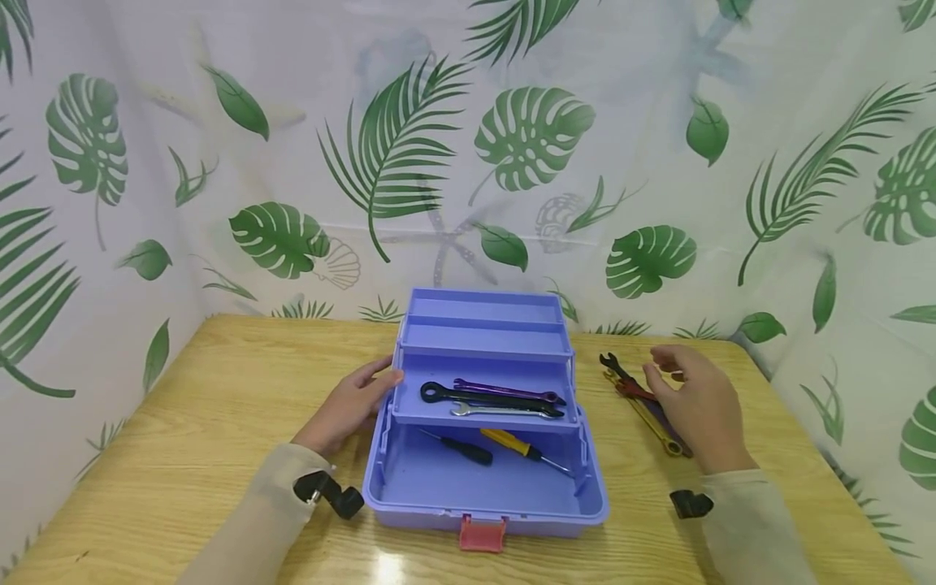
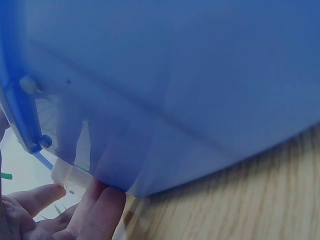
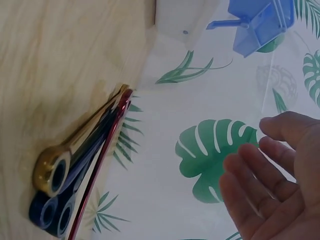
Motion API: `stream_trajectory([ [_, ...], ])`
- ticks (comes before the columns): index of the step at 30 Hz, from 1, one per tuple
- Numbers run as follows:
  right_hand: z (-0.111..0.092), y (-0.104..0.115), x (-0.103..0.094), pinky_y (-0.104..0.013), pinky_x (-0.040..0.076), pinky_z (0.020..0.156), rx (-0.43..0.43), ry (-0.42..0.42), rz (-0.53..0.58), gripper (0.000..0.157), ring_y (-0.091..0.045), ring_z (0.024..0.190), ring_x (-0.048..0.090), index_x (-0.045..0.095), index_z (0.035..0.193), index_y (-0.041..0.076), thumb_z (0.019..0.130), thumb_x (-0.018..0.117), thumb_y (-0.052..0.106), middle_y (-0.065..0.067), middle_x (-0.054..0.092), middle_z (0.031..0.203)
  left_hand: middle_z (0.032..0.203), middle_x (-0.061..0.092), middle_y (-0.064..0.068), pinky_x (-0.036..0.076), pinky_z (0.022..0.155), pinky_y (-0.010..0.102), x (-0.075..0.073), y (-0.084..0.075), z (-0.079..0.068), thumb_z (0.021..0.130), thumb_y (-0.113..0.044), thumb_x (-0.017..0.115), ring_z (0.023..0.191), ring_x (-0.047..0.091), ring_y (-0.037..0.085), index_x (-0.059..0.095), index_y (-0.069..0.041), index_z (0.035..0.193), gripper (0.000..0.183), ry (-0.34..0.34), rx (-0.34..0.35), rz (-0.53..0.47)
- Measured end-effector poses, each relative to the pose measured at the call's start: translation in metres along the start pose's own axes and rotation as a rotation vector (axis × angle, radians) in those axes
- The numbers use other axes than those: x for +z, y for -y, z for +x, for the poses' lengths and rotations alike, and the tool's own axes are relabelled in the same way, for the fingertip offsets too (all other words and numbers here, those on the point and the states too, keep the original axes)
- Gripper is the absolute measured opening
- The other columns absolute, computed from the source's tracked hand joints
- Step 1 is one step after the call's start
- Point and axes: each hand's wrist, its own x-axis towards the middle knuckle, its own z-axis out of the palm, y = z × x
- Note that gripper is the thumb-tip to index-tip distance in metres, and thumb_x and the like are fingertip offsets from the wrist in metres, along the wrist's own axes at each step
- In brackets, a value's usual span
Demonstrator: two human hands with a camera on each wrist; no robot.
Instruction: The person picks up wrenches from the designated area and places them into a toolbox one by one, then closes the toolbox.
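A blue toolbox [image 1: 468, 491] stands with its tiers unfolded. My left hand [image 1: 353, 406] holds its left side, thumb over the edge of the lower tray [image 1: 483, 367]; in the left wrist view, fingers [image 2: 102, 212] touch the outer wall. That tray carries a purple wrench [image 1: 504, 388], a black wrench [image 1: 483, 397] and a silver wrench [image 1: 497, 409]. My right hand [image 1: 705, 406] hovers over several loose wrenches on the table, among them a gold wrench [image 1: 647, 418] and a red wrench [image 1: 633, 391]. Its fingers are relaxed and apart from them, holding nothing.
A black-handled screwdriver [image 1: 466, 449] and a yellow-handled screwdriver [image 1: 512, 443] lie in the box's bottom. Its pink latch [image 1: 483, 534] faces the front. The wooden table [image 1: 183, 455] meets a leaf-printed cloth [image 1: 439, 162] at the back.
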Motion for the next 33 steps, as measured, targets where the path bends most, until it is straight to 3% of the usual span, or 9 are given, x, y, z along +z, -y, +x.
stream_trajectory([
  [15,-0.003,-0.026,-0.004,-0.058,0.056,0.073,0.195,0.292,-0.145,0.031,-0.043,0.1,0.067,0.068,0.119,-0.004,0.1,0.067,0.02,-0.026,0.07,0.116,0.139,0.062,0.023,0.061,0.09,0.046,0.0,0.0,0.0,0.1,-0.053,0.063,0.113,0.07,0.03,0.039,-0.017,0.16,0.074,0.01,-0.005,-0.009],
  [19,-0.005,-0.037,-0.005,-0.058,0.055,0.071,0.213,0.334,-0.163,0.032,-0.046,0.1,0.065,0.067,0.121,-0.006,0.1,0.065,0.018,-0.028,0.068,0.118,0.139,0.063,0.023,0.061,0.09,0.045,0.0,-0.001,-0.001,0.1,-0.054,0.063,0.112,0.07,0.03,0.039,-0.017,0.16,0.075,0.01,-0.007,-0.006],
  [27,-0.01,-0.064,-0.014,-0.06,0.054,0.073,0.323,0.385,-0.195,0.033,-0.052,0.103,0.062,0.063,0.122,-0.011,0.1,0.057,0.013,-0.035,0.063,0.122,0.14,0.062,0.023,0.061,0.09,0.045,0.0,-0.003,-0.002,0.1,-0.055,0.063,0.114,0.07,0.03,0.037,-0.017,0.161,0.077,0.019,-0.008,-0.007],
  [33,-0.012,-0.078,-0.014,-0.064,0.053,0.084,0.377,0.538,-0.213,0.042,-0.056,0.112,0.058,0.054,0.134,-0.014,0.101,0.054,0.011,-0.038,0.057,0.133,0.14,0.062,0.023,0.061,0.089,0.046,0.0,-0.002,-0.002,0.1,-0.054,0.063,0.114,0.07,0.03,0.037,-0.017,0.161,0.076,0.025,-0.003,-0.009],
])
